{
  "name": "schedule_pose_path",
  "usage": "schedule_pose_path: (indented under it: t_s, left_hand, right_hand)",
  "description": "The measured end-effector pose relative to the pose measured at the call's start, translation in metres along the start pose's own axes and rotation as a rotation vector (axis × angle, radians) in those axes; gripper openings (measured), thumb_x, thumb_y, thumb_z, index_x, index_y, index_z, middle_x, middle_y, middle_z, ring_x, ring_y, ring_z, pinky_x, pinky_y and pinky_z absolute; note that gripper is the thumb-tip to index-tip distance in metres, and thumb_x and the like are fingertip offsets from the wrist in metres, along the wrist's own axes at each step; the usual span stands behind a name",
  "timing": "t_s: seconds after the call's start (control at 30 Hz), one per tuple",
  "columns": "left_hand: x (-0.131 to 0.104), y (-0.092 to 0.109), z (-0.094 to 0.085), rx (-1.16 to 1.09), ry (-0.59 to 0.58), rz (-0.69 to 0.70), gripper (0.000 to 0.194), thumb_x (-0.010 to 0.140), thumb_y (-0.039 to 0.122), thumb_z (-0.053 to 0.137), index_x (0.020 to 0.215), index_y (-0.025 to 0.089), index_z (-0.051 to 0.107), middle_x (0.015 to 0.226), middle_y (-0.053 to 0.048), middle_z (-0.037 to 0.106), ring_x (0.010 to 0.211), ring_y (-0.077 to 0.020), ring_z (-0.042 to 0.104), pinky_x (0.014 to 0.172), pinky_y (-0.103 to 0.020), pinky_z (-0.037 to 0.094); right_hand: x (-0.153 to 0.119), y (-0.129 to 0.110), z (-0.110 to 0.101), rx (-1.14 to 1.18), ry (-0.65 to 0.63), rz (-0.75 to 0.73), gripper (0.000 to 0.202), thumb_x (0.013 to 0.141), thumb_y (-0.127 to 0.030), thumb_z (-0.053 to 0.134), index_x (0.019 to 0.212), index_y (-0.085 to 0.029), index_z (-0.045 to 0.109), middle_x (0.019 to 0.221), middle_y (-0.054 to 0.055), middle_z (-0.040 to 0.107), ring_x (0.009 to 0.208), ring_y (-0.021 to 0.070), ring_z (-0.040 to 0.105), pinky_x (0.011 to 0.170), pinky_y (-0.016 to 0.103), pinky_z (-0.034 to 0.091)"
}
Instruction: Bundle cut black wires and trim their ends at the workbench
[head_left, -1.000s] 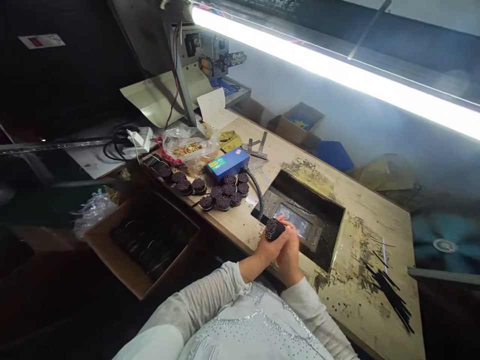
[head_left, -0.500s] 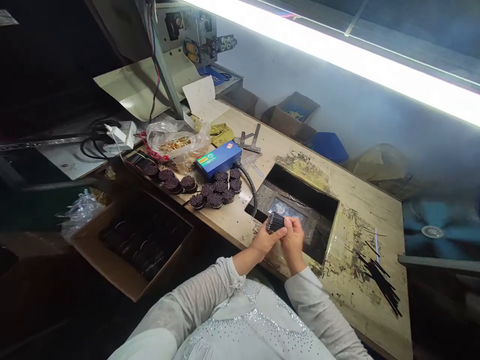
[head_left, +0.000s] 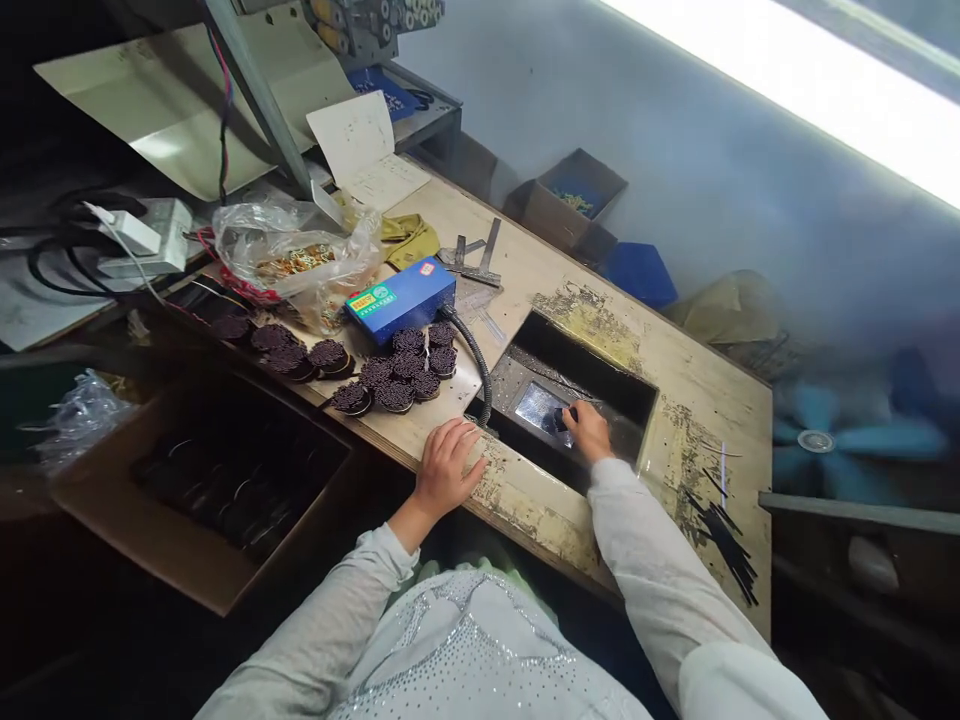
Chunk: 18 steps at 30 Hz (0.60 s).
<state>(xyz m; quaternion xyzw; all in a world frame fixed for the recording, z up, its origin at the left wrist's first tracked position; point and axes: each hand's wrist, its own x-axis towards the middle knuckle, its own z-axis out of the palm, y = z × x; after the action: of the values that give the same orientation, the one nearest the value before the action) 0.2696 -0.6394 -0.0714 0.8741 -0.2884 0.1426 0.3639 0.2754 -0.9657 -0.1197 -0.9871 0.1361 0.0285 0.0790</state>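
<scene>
My right hand (head_left: 590, 432) is closed around a bundle of short black wires (head_left: 559, 420), reaching down into the recess in the table. The bundle's lower end is at the shiny silver surface of a rectangular pot (head_left: 534, 402); whether it touches, I cannot tell. My left hand (head_left: 448, 465) lies with fingers outstretched on the front edge of the wooden table (head_left: 517, 490), holding nothing. Left of the recess stand several round bundles of black wires (head_left: 409, 368), ends up, beside a blue box (head_left: 405, 300) with a black corrugated hose (head_left: 480, 365).
Loose black wires (head_left: 724, 545) lie at the table's right end. A clear plastic bag (head_left: 300, 250) of small metallic pieces and metal squares (head_left: 480, 260) lie farther back. An open cardboard box (head_left: 217, 570) with dark bundles stands below left; a fan (head_left: 816, 440) is at right.
My hands have parted. The right one has carried the wire bundle down into the recess to the pot, while the left has let go and come down on the table edge. The view has shifted.
</scene>
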Motion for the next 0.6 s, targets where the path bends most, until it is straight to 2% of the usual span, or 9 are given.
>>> schedule_pose_path:
  t_s: [0.33,0.6]
  left_hand:
    - [0.001,0.002,0.001,0.039,0.025,0.008,0.031,0.083,0.025,0.060,0.113,0.017,0.058,0.111,-0.012,0.065,0.115,-0.0281,0.053,0.099,-0.045,0.042]
    - [0.000,0.001,0.002,0.021,0.009,-0.023,0.031,0.084,0.026,0.057,0.114,0.018,0.059,0.111,-0.011,0.065,0.116,-0.0273,0.053,0.100,-0.044,0.042]
  right_hand:
    - [0.016,0.007,0.013,-0.131,-0.113,0.016,0.025,0.095,-0.035,0.043,0.104,-0.017,0.059,0.105,0.010,0.064,0.086,0.0212,0.061,0.070,0.029,0.040]
    - [0.020,0.007,0.014,-0.175,-0.132,0.025,0.027,0.096,-0.036,0.042,0.105,-0.017,0.058,0.106,0.011,0.062,0.085,0.0200,0.061,0.070,0.029,0.041]
